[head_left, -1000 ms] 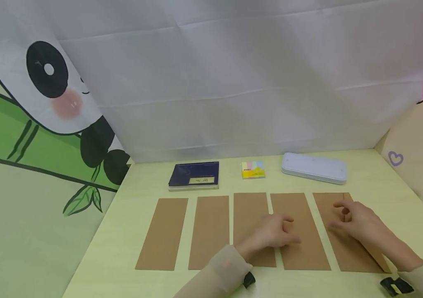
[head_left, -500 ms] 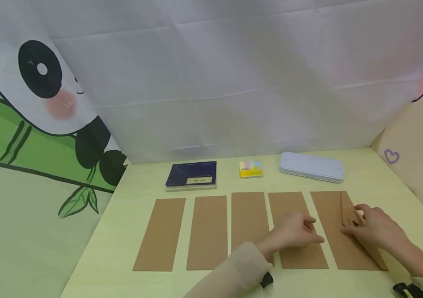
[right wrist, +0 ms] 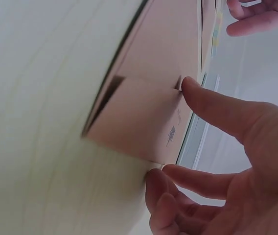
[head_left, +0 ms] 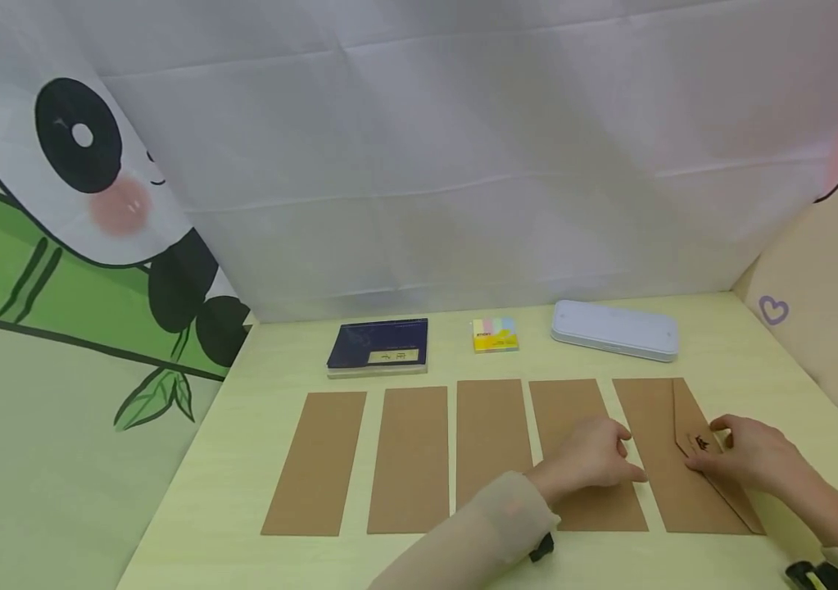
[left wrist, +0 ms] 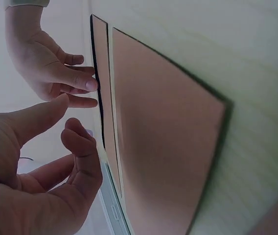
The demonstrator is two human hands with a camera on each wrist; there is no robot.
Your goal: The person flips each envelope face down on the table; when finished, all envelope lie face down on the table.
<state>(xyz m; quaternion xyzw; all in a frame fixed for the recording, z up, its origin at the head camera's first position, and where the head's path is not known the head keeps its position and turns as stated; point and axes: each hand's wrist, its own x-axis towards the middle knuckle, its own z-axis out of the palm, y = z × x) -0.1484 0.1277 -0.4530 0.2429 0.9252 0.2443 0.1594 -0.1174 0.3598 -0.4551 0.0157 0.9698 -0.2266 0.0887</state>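
A brown kraft envelope [head_left: 654, 442] lies rightmost in a row, its pointed flap [right wrist: 139, 115] folded over the right side and bearing a small dark print. My right hand [head_left: 765, 459] holds it at the flap: the thumb touches the flap's edge, and the fingertips meet the fold on the outer side. Toward one end the flap stands slightly raised in the right wrist view. My left hand [head_left: 591, 455] hovers over the neighbouring brown envelope [head_left: 566, 401], its fingers loosely bent and holding nothing; the left wrist view shows a gap between thumb and forefinger [left wrist: 82, 147].
Several matching flat brown pieces, such as the leftmost one [head_left: 315, 463], line up to the left. Behind them sit a dark blue box [head_left: 374, 340], a pack of sticky notes [head_left: 495, 334] and a pale blue case [head_left: 613, 330]. A white cloth [head_left: 463, 164] hangs behind the table.
My right hand has shifted right, from over the flap to its outer edge, uncovering the print. My left hand has moved right across the fourth piece, toward the rightmost envelope.
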